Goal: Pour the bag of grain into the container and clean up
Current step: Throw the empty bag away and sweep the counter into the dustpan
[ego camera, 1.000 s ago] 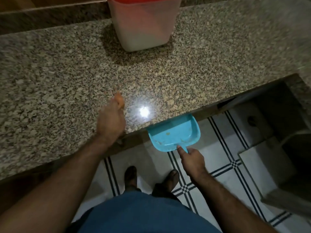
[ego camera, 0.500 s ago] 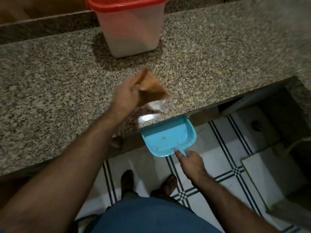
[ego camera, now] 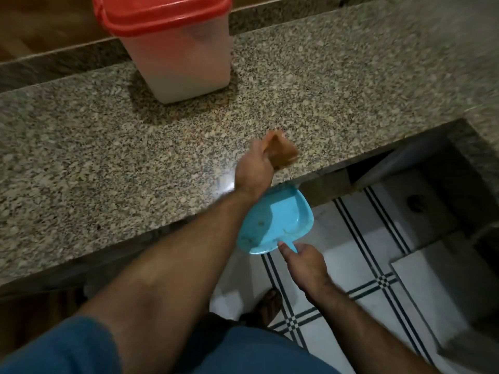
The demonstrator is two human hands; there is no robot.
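Head view, looking down over a speckled grey-and-beige granite counter with a black-lined white tiled floor below its near edge. Toward the far edge of the counter, left of centre, stands a translucent white plastic container capped with a red snap-on lid, which sits closed on top. Its contents cannot be made out through the cloudy wall.

The left hand reaches over the counter close to the near edge, fingers curled around a blurred orange-brown brush or cloth; motion blur hides what exactly it is and whether it touches the stone. Just below that hand, a light blue plastic dustpan is held against the underside of the counter's near edge, its open mouth tucked up to the rim and its tray tilted down toward the person. A few small brownish specks lie in the tray. The right hand grips the dustpan's short handle, thumb laid along the top toward the tray and the other fingers wrapped beneath.

At the bottom, blue clothing and a sandalled foot on the tiles are visible. A dark recess opens in the counter on the right.
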